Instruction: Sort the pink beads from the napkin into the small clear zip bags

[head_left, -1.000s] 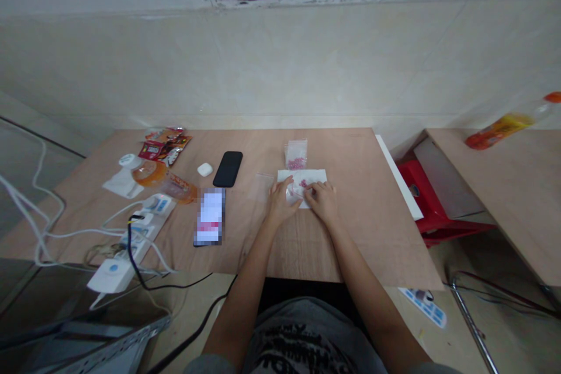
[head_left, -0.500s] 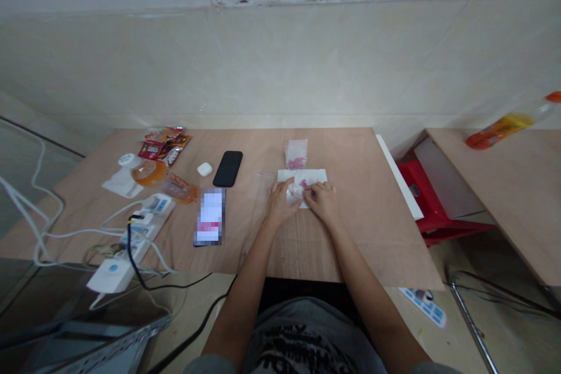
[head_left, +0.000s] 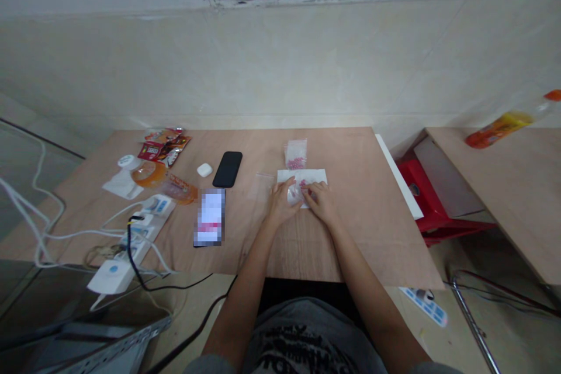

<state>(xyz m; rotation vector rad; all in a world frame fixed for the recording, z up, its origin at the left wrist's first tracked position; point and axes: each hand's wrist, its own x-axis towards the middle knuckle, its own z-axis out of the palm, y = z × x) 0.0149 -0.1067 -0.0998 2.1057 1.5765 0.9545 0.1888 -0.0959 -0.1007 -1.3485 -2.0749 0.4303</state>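
My left hand rests at the left side of a white sheet of paper, its fingers and thumb closed on a small clear plastic bag. Small pink pieces, perhaps beads, lie on the paper beside the bag. My right hand reaches over the sheet's right half with bent fingers, the fingertips at the pink pieces. Whatever those fingertips pinch is too small to make out. Just beyond the paper is another clear bag with more pink pieces in its lower part.
Left of my hands lie a clear bag, a black phone, a lit phone, a white case and an orange drink bottle. A power strip with cables crosses the left edge. A red stool stands right.
My right hand has shifted slightly left, with its fingertips still at the pink pieces. The left hand stays nearly in place.
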